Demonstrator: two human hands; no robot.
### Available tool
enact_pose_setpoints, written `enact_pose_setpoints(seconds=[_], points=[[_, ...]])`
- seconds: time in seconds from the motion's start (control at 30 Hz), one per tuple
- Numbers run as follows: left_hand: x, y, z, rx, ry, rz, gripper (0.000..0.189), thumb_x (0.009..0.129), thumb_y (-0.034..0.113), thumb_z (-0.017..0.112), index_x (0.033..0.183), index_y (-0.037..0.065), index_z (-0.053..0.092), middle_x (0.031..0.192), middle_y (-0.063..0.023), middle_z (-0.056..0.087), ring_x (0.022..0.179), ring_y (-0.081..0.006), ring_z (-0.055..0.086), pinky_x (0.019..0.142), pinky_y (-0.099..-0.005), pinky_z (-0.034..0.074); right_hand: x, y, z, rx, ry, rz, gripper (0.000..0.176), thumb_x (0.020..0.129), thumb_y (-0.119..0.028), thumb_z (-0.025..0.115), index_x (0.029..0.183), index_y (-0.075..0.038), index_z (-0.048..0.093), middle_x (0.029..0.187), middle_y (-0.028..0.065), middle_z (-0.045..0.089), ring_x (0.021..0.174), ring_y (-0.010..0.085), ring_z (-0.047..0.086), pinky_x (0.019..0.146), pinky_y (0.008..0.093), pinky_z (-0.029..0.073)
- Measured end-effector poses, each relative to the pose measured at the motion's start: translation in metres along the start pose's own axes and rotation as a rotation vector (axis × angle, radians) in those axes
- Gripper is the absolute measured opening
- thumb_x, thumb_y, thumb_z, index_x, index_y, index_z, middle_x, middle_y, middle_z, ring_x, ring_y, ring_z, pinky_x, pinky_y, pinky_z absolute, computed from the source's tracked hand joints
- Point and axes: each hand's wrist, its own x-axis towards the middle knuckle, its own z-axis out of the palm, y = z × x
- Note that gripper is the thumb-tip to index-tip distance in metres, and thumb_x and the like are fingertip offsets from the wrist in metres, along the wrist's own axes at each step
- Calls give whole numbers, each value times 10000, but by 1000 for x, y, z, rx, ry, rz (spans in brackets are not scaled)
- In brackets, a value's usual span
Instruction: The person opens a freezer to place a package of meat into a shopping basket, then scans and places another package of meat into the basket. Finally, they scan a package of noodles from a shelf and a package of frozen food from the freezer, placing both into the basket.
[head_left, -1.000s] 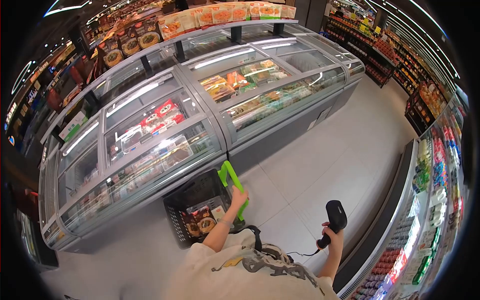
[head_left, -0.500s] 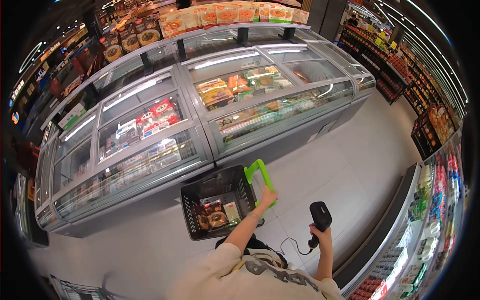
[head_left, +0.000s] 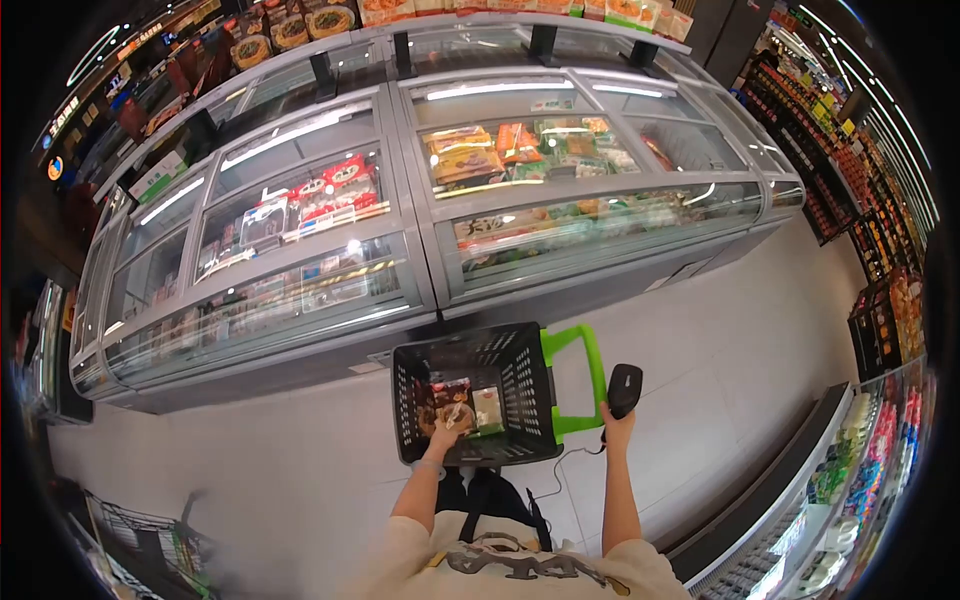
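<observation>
A black basket (head_left: 530,400) with a green handle (head_left: 596,370) stands on the floor in front of me. Inside it lie dark food packages (head_left: 450,392) and a pale package (head_left: 487,409). My left hand (head_left: 448,432) reaches over the basket's near side and is at the dark packages, its fingers too blurred to tell whether they grip. In my right hand (head_left: 618,425) is a black handheld scanner (head_left: 625,390), upright beside the green handle, with the fingers closed round its grip. A thin cable (head_left: 563,458) curls from below it toward my body.
A long glass-topped freezer (head_left: 430,310) with frozen packs runs across beyond the basket. Food bags (head_left: 330,22) line the shelf above it. A refrigerated shelf (head_left: 800,500) is at the lower right, stocked racks (head_left: 800,150) at the upper right, and a wire cart (head_left: 140,530) at the lower left.
My left hand has let go of the green handle and moved left into the basket. My right hand has raised the scanner close to the handle. The basket appears farther right in view.
</observation>
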Motion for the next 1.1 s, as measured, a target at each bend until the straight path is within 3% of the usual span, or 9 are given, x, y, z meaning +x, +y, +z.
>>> enact_pose_setpoints(seconds=[0.2, 0.3, 0.47, 0.5, 0.53, 0.63, 0.8, 0.9, 1.1], points=[[61, -58, -26, -125, -20, -243, 443, 794, 166, 443, 1198, 16, 340, 882, -137, 547, 685, -176, 558, 565, -294, 471, 12, 0, 3, -134, 16, -64, 312, 671, -95, 669, 914, 50, 538, 838, 101, 591, 747, 151, 556, 692, 256, 423], [110, -61, 0, -309, 37, -240, 238, 784, 196, 470, 924, 5, 491, 804, -113, 533, 609, -198, 515, 558, -341, 434, 12, 3, 2, -297, 1, -113, 356, 645, -118, 695, 919, 47, 538, 854, 124, 592, 769, 163, 559, 694, 271, 426], [252, -141, 17, 428, 131, -225, 323, 763, 264, 518, 908, -21, 476, 907, -162, 533, 812, -290, 516, 727, -386, 418, 7, 38, -9, -573, 248, -153, 471, 619, -144, 713, 1019, 10, 518, 976, 103, 555, 892, 178, 523, 791, 291, 393], [263, -140, 32, 318, 635, -543, 458, 736, 315, 552, 1015, -23, 420, 1004, -211, 498, 920, -310, 506, 772, -376, 425, 9, 64, -26, -485, 187, -170, 445, 632, -103, 695, 1026, 4, 519, 990, 90, 546, 907, 165, 514, 803, 291, 388], [274, -151, 24, 222, 479, -490, 606, 703, 365, 591, 1095, -24, 342, 1054, -234, 461, 980, -331, 478, 804, -392, 421, 8, 61, -20, -492, 227, -380, 449, 641, -101, 685, 1039, 2, 504, 927, 75, 546, 859, 162, 518, 777, 282, 398], [335, -227, 48, 357, 627, -368, 621, 687, 346, 617, 1104, -13, 331, 1097, -215, 439, 999, -351, 458, 822, -415, 400, 22, 55, -5, -408, 201, -731, 459, 686, -231, 667, 990, 16, 428, 809, 67, 479, 645, 129, 472, 549, 231, 381], [311, -198, 69, 884, 896, 9, 747, 650, 260, 656, 1222, 18, 242, 1209, -171, 344, 1120, -308, 343, 884, -455, 314, 27, 49, -16, -563, 158, -665, 521, 665, -427, 630, 857, 29, 466, 735, 62, 447, 657, 156, 425, 585, 261, 302], [291, -176, 57, 799, 904, 27, 838, 618, 235, 676, 1273, 55, 185, 1258, -146, 276, 1169, -280, 267, 901, -479, 272, 26, 48, -16, -560, 110, -599, 533, 679, -430, 623, 879, 37, 462, 746, 67, 457, 651, 151, 432, 580, 256, 311], [306, -194, 68, 552, 933, -344, 832, 631, 230, 674, 1267, 51, 168, 1226, -164, 291, 1150, -315, 281, 903, -488, 269, 21, 53, -16, -428, 128, -525, 530, 699, -374, 634, 979, 42, 459, 818, 86, 497, 706, 150, 480, 612, 245, 365]])
